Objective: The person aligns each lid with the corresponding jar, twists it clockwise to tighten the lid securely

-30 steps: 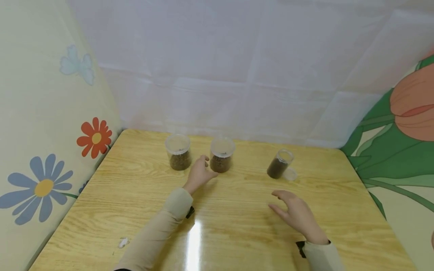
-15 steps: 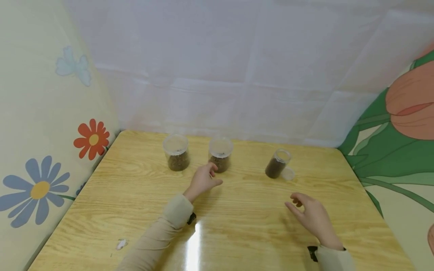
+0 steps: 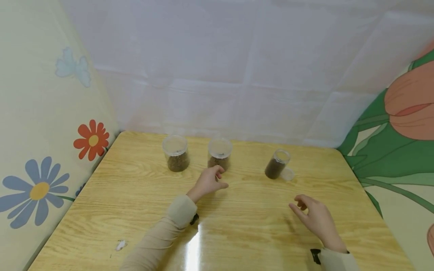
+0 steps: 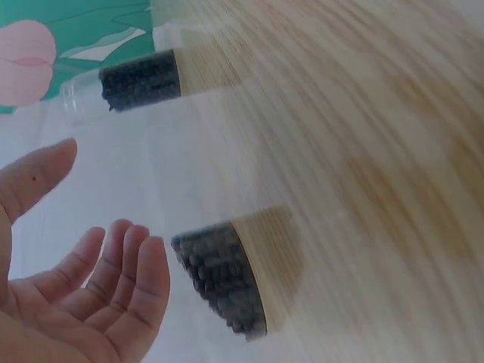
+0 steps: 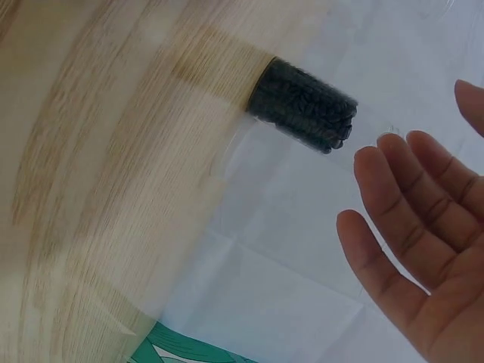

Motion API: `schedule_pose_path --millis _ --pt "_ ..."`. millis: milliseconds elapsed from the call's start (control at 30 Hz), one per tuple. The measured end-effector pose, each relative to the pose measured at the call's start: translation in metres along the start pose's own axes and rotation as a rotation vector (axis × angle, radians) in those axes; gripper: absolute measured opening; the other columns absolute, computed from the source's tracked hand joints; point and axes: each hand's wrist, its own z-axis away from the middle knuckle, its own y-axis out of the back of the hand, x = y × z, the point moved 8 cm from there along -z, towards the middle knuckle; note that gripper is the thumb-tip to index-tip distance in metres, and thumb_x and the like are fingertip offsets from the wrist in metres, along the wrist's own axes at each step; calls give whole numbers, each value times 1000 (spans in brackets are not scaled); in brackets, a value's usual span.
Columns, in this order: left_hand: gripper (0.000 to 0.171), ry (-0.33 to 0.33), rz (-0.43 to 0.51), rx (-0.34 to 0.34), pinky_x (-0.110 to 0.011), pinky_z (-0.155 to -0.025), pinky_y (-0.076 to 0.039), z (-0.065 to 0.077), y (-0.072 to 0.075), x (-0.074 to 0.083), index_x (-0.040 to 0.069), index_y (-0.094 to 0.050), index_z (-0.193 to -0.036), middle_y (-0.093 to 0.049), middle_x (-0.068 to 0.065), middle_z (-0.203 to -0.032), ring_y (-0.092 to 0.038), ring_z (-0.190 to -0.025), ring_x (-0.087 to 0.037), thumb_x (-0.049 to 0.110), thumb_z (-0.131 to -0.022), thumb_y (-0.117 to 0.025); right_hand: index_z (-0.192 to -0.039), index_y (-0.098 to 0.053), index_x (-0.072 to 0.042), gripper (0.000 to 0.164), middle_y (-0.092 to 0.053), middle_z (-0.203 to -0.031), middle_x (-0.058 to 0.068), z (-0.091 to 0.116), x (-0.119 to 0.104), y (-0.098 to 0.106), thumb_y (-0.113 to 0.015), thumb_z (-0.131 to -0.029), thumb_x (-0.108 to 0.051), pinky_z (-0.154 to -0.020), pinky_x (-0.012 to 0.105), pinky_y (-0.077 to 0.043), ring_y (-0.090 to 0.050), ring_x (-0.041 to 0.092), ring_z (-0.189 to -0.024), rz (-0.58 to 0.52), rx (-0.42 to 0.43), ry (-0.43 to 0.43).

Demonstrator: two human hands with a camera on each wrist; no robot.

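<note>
Three clear jars with dark, bean-like contents stand on the wooden table (image 3: 244,210). My left hand (image 3: 209,181) hovers in front of the middle wide jar (image 3: 219,152), hiding part of its base. Its fingers are loosely bent around nothing, and the left wrist view shows them apart from the dark contents (image 4: 227,280). Another wide jar (image 3: 176,154) stands to the left. The slim jar (image 3: 277,164) is at the right, with a clear round lid (image 3: 288,174) beside it. Nearer the front, my right hand (image 3: 317,216) hangs loosely curled, holding nothing.
A white cloth (image 3: 217,75) hangs behind the table's back edge. Flower-printed panels (image 3: 40,113) flank it on both sides. A small white patch (image 3: 121,245) marks the tabletop at front left.
My left hand has drawn back from between the wide jars and moved right, toward the front of the middle one. The right hand has shifted right, away from the slim jar.
</note>
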Motion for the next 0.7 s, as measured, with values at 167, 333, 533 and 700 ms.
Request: schedule_pose_path --millis 167,333,533,700 --pt "56 -36 23 -85 -31 -67 -48 -8 -16 9 -1 -51 -120 -58 -16 -97 -56 -81 -21 22 -75 -75 -93 -64 2 24 -61 -72 4 2 1 2 -71 -79 -17 -53 37 -47 -57 19 -62 5 12 -8" --pt "66 -11 54 -146 -37 -77 -48 -18 -29 13 2 -45 -129 -56 -16 -110 -55 -97 -28 27 -76 -75 -92 -64 1 24 -61 -72 3 2 1 2 -71 -78 -17 -52 36 -47 -57 18 -61 5 27 8" --pt "77 -12 45 -191 -39 -84 -47 -32 -42 21 5 -34 -138 -50 -18 -124 -51 -109 -32 29 -76 -74 -94 -64 1 25 -61 -73 3 3 2 2 -71 -79 -18 -52 36 -47 -57 18 -62 1 23 0" --pt "84 -40 43 -226 -38 -92 -43 -45 -53 30 5 -26 -142 -43 -20 -134 -46 -117 -33 30 -77 -74 -96 -64 1 27 -62 -75 4 3 3 2 -69 -81 -20 -53 36 -47 -58 18 -63 -5 11 -9"
